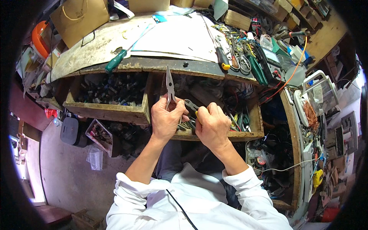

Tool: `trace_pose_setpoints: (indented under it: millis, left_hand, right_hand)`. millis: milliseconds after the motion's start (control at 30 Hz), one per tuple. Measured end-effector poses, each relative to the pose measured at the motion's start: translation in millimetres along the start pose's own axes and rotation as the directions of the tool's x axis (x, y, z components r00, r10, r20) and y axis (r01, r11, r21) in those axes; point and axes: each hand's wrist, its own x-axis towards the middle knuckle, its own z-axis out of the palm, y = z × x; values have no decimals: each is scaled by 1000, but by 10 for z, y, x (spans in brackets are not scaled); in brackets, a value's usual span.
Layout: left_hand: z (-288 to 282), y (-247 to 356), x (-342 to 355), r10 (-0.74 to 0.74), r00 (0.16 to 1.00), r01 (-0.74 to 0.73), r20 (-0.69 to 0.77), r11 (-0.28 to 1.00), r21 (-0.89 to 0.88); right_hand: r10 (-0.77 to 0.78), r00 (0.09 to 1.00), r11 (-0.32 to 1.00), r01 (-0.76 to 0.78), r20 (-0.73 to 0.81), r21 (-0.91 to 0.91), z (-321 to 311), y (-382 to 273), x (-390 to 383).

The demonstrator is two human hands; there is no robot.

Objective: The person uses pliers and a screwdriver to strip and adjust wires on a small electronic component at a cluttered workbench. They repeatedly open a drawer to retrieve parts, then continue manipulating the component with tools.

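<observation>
My left hand (pixel 165 117) is closed around long-nose pliers (pixel 169 86), whose grey jaws point up toward the bench edge and stand slightly apart. My right hand (pixel 213 124) is a fist round a second pair of pliers (pixel 190 104) with a bit of yellow handle showing. Their metal jaws reach left to the fingers of my left hand. Whether anything small sits between the two tools, I cannot make out. Both hands are above an open drawer (pixel 245 135) with several hand tools in it.
Left of my hands, another open wooden drawer (pixel 107 112) holds many dark parts. On the bench lie a green-handled screwdriver (pixel 116 61), a yellow-and-black-handled screwdriver (pixel 222 58), green-handled pliers (pixel 256 69) and a meter (pixel 269 57) with an orange cable (pixel 297 63). A bin (pixel 100 135) stands on the floor.
</observation>
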Motion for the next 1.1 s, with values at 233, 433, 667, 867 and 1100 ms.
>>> trace_pose_setpoints:
  millis: [233,433,667,867,1100]
  left_hand:
    - [9,-16,-9,18,999,-17,-29,999,30]
    - [1,-1,-10,15,1000,-16,-19,999,-34]
    - [-7,-14,-7,26,1000,-26,-4,999,-30]
    - [-21,7,-20,27,999,-27,21,999,-20]
    - [-24,14,-35,17,999,-15,40,999,-45]
  right_hand:
    - [-22,1000,997,21,-11,-77,48,-4,-28]
    - [-50,998,999,50,31,-5,12,46,16]
    - [-74,996,997,73,58,24,-16,101,45]
    - [-82,994,996,80,68,23,-15,120,43]
    - [-102,992,995,102,77,6,-32,146,42]
